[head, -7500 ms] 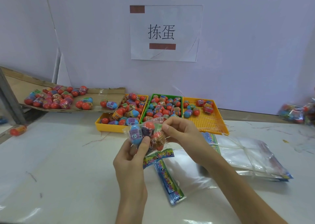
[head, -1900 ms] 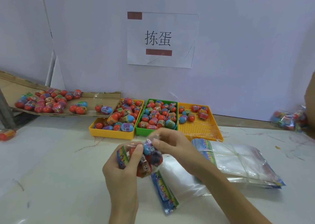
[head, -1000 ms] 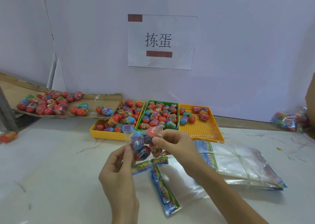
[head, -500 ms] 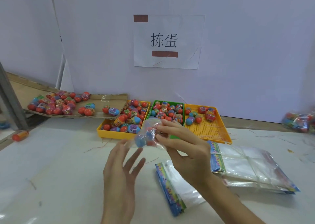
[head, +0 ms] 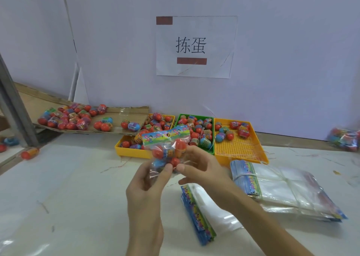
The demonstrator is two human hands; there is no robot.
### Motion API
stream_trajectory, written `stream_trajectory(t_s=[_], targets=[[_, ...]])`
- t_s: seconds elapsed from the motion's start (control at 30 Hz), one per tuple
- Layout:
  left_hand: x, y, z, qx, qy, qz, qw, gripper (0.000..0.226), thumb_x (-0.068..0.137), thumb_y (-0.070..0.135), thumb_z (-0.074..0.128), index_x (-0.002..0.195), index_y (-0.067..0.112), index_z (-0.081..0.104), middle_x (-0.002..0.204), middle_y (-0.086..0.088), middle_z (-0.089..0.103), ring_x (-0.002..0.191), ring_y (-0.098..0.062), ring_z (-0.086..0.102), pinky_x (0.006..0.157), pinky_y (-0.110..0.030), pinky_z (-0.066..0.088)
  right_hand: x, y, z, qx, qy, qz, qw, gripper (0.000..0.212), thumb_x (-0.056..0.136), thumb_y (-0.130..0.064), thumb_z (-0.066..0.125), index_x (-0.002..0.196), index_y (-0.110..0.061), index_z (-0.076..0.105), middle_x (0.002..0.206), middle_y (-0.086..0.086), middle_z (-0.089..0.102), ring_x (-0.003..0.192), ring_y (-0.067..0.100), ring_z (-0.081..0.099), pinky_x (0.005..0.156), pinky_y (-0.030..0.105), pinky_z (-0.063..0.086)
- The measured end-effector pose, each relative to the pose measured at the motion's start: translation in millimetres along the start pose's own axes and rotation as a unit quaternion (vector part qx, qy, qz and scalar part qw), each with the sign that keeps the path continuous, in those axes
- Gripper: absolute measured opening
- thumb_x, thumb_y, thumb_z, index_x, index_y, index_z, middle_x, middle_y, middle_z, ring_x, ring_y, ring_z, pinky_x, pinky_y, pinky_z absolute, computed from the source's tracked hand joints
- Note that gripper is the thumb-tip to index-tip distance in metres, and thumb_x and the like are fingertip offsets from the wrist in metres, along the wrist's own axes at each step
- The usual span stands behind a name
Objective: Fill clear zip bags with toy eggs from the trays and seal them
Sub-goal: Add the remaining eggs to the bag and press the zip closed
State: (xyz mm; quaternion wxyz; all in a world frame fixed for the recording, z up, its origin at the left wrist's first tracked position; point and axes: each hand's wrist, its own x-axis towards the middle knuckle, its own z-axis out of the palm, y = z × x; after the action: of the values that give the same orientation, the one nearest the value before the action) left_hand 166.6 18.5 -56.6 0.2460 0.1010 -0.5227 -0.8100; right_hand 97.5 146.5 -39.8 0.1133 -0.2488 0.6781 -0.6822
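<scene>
- The filled zip bag [head: 168,154] is being pinched at its lower part by the left hand [head: 148,187], thumb in front, so that the toy eggs [head: 180,145] inside are being supported from below.
- The same bag is being gripped from the right by the right hand [head: 202,170], fingers curled round its side, seemingly to hold it upright with the printed header [head: 165,136] on top.
- The bag is being held above the table [head: 68,187], in front of the trays; whether its zip is fully pressed shut cannot be told.
- A thin pile of empty bags [head: 196,218] is lying just near of the hands, and a thicker bundle [head: 282,191] to the right, probably for easy reach.
- Loose eggs are being stored in the yellow tray [head: 130,152], green tray [head: 196,116] and orange-yellow tray [head: 239,150] on the far side, with more on a cardboard sheet [head: 115,115] at the far left.
- Finished bags [head: 344,139] are apparently being collected at the far right.
</scene>
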Motion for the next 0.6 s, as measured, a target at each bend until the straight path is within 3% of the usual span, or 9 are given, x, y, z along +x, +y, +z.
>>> stream_trajectory(t_s=[0.1,0.23,0.33,0.4,0.47,0.6], targets=[[-0.4,-2.9,0.1,0.04,0.006,0.01,0.999,0.024,0.079,0.015,0.079,0.103,0.021,0.078,0.094,-0.001,0.078,0.09,-0.017,0.073,0.081,-0.032,0.056,-0.6,1.3,-0.3,0.01,0.024,-0.013,1.0,0.038,0.076,-0.021,0.077,0.11,-0.009,0.064,0.098,0.005,0.074,0.088,0.021,0.071,0.074,0.033,0.06],[1.7,-7.4,0.8,0.081,0.01,0.039,0.996,0.021,0.083,0.008,0.077,0.098,0.022,0.076,0.089,0.006,0.078,0.082,-0.008,0.072,0.068,-0.014,0.055,-1.9,3.2,4.5,0.018,0.023,-0.027,0.999,0.041,0.076,-0.019,0.079,0.112,-0.013,0.061,0.096,0.002,0.075,0.087,0.02,0.071,0.071,0.036,0.059],[1.1,-10.5,1.3,0.083,0.019,0.029,0.996,0.019,0.082,0.01,0.076,0.097,0.021,0.076,0.087,0.004,0.077,0.083,-0.013,0.072,0.068,-0.018,0.057,-2.3,4.1,7.2,0.007,0.03,-0.041,0.999,0.042,0.076,-0.017,0.079,0.114,-0.019,0.062,0.1,0.0,0.074,0.088,0.023,0.068,0.068,0.038,0.06],[-0.3,-11.4,1.4,0.071,0.006,0.023,0.997,0.018,0.078,0.01,0.077,0.092,0.021,0.076,0.087,-0.001,0.077,0.084,-0.019,0.072,0.072,-0.025,0.058,-2.3,4.9,6.6,-0.003,0.032,-0.055,0.998,0.042,0.075,-0.013,0.079,0.113,-0.017,0.063,0.099,0.0,0.072,0.09,0.022,0.067,0.074,0.042,0.059],[-1.9,-11.7,2.0,0.048,-0.033,0.01,0.998,0.025,0.073,0.017,0.067,0.097,0.021,0.075,0.096,-0.004,0.076,0.088,-0.019,0.073,0.075,-0.031,0.058,-2.7,5.1,5.2,-0.006,0.034,-0.063,0.997,0.041,0.075,-0.009,0.078,0.112,-0.016,0.063,0.097,0.0,0.071,0.091,0.019,0.068,0.08,0.037,0.058],[-3.3,-8.4,0.1,0.059,-0.105,0.013,0.993,0.031,0.08,0.034,0.067,0.109,0.023,0.071,0.101,-0.002,0.075,0.09,-0.016,0.072,0.07,-0.026,0.058,-3.3,3.7,2.4,-0.017,0.027,-0.066,0.997,0.036,0.08,0.004,0.075,0.109,-0.014,0.065,0.094,0.004,0.072,0.083,0.015,0.07,0.071,0.025,0.056]])
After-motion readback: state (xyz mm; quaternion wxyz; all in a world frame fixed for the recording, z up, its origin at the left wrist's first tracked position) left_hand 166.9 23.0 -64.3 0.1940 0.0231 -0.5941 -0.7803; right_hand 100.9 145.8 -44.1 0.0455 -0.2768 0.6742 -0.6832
